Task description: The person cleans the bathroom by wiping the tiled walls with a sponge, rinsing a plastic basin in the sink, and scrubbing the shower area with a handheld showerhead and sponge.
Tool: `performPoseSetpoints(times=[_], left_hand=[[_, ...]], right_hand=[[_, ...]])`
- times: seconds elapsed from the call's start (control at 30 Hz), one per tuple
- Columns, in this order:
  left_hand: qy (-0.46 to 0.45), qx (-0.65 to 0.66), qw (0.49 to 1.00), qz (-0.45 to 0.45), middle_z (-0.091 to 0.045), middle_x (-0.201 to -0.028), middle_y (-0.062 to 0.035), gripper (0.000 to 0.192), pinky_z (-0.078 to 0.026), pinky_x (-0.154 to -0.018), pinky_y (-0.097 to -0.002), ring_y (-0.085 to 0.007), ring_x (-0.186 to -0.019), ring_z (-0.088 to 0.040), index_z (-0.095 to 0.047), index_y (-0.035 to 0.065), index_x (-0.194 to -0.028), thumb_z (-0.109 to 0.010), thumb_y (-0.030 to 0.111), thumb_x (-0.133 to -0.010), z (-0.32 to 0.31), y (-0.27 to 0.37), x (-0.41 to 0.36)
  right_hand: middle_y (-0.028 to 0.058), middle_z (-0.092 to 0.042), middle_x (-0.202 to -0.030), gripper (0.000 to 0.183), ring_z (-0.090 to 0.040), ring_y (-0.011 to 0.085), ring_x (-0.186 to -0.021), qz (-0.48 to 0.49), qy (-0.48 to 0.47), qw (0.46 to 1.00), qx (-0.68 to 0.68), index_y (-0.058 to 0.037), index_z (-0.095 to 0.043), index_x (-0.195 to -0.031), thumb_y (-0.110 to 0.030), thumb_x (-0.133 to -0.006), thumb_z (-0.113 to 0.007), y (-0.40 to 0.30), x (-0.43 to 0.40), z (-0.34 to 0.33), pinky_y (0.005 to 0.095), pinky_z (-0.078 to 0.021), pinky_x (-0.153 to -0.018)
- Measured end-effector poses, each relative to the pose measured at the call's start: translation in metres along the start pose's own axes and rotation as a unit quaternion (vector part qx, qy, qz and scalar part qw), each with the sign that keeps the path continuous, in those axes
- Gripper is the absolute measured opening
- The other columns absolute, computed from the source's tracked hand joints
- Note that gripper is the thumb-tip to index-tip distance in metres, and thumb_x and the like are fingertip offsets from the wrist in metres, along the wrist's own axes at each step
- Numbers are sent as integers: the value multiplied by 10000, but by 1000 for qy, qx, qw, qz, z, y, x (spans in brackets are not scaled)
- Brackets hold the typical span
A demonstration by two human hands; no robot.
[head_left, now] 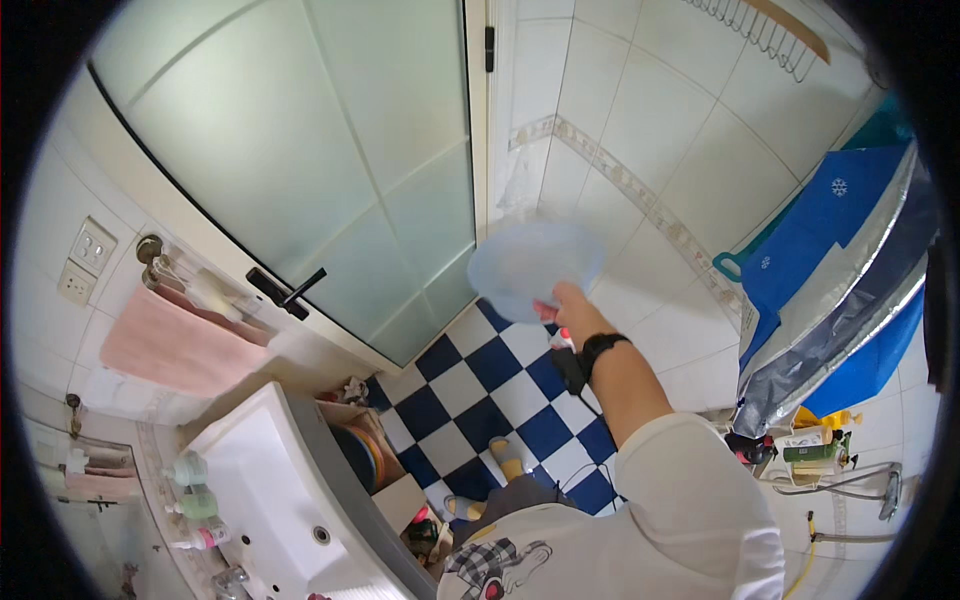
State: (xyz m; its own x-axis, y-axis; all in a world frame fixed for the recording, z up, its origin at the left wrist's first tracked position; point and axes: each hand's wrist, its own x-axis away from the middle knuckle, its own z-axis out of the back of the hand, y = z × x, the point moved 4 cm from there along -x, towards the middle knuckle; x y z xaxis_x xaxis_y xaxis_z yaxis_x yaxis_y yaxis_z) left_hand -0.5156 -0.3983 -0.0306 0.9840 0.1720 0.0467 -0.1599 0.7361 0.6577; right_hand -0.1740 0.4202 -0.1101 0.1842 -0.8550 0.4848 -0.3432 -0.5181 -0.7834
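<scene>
My right hand point(559, 301) grips the near rim of a pale blue translucent plastic basin point(525, 259), held out in front of me between the frosted glass door and the tiled corner. A black band is on that wrist. Below the forearm hangs a black object point(571, 371) with a cord, which I cannot identify, and beside it is a small white and red item point(561, 339). My left hand is out of view, apart from a small reddish patch at the bottom edge that I cannot make out.
A white washbasin point(289, 487) with pump bottles point(196, 505) stands at the left, above an open cabinet. A pink towel point(180, 341) hangs beside the door handle point(289, 292). At the right hang blue and silver insulated bags point(825, 225), with bottles point(814, 454) on a rack below them.
</scene>
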Motion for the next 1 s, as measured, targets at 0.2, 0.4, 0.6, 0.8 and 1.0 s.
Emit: performPoseSetpoints(times=[0.2,0.4,0.6,0.8,1.0], left_hand=[[-38,75,996,31,-579,-670,-105,202,-431,-434,-316,-185,-517,-502,-636,-21,-1088,-662,37,-897,-24,-12,10],[-74,18,997,9,-619,-731,-114,241,-458,-470,-311,-175,-569,-542,-636,-20,-1126,-656,107,-922,-41,30,17],[-101,51,993,-37,-586,-689,-58,257,-414,-464,-274,-126,-554,-522,-624,-10,-1097,-622,212,-968,-58,64,9],[-125,69,989,-21,-566,-704,-28,238,-402,-449,-233,-104,-551,-523,-590,16,-1135,-612,175,-959,-61,47,6],[-98,53,994,7,-581,-703,-31,232,-424,-457,-233,-104,-563,-548,-596,19,-1141,-610,146,-948,-37,19,8]], right_hand=[[269,-618,-1100,426,-676,435,-749,-253,93,963,31,5,-423,-1331,-167,-944,-458,177,69,85,521,-586,-516],[260,-596,-1137,395,-668,419,-826,-350,116,929,-7,-6,-448,-1293,-103,-911,-465,227,114,120,572,-605,-605],[271,-544,-1175,390,-622,476,-918,-227,173,935,-209,-25,-378,-1308,-113,-933,-437,112,21,143,602,-579,-729],[286,-417,-1286,379,-573,521,-1053,-143,123,977,-97,44,-321,-1296,-122,-972,-428,121,48,152,577,-592,-748],[281,-403,-1331,482,-618,483,-923,-295,137,942,-87,-21,-298,-1380,-128,-942,-468,257,132,148,697,-521,-808]])
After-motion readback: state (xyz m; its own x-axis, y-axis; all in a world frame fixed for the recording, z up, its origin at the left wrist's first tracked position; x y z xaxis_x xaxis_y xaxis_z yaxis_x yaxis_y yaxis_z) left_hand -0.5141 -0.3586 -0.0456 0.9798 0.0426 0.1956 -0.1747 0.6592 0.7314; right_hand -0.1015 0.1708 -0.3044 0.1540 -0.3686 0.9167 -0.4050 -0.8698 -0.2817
